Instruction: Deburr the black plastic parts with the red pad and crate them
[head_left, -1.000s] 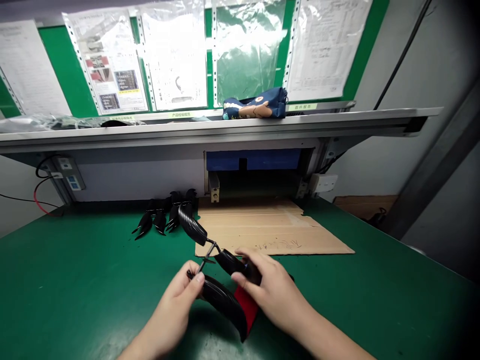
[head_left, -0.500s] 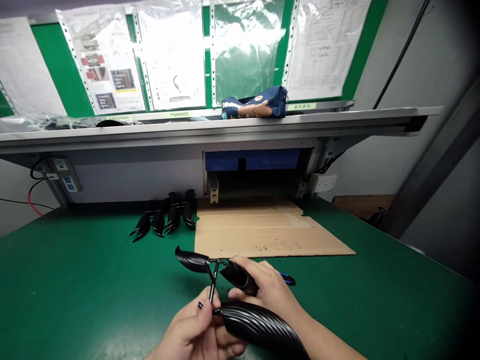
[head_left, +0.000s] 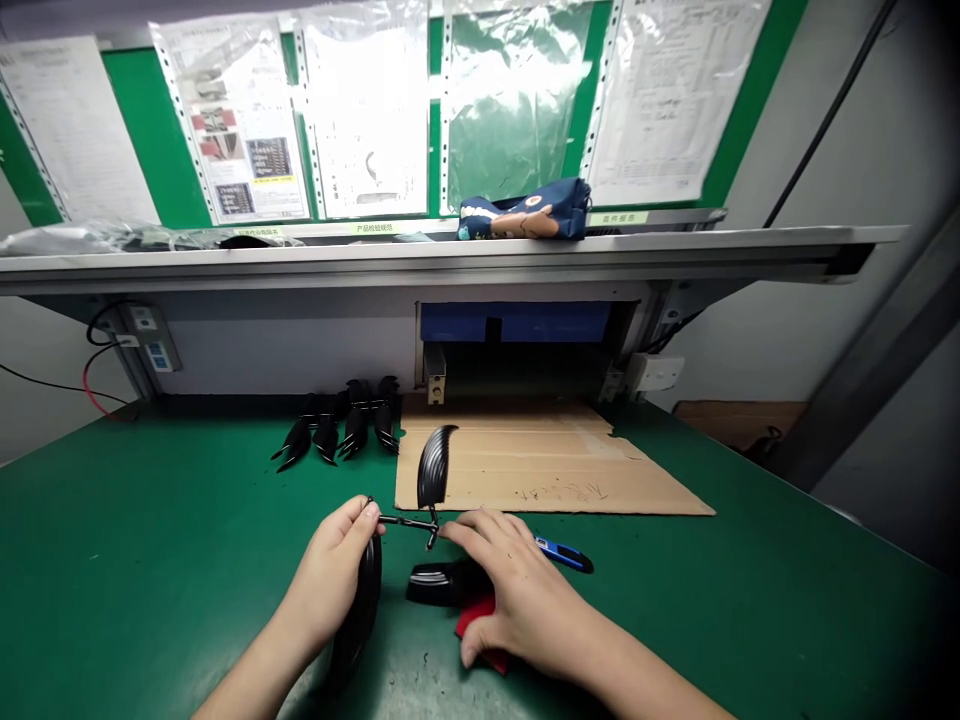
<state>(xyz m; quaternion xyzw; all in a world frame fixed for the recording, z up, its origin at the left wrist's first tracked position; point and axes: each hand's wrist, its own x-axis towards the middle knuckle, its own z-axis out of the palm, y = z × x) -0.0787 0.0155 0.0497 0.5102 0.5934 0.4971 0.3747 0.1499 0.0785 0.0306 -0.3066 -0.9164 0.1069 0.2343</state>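
Observation:
My left hand pinches the end of a thin black plastic runner. One ribbed, curved black piece rises from the runner's far end, and another curved black piece hangs beside my left hand. My right hand is spread, its thumb apart from its fingers, with the fingertips close to the runner's junction; whether they touch is unclear. Below it lies a separate black piece, partly covered by the hand. Something red shows under the same hand, and a blue-and-black cutter-like tool lies just beyond.
Several black moulded pieces lie at the back of the green table. A flat cardboard sheet lies in front of the opening. Overhead runs a shelf bearing a dark blue pouch.
The runner has turned, and its far piece now points up. My left hand moved left and up with it. My right hand opened from around a black piece, which now lies lower.

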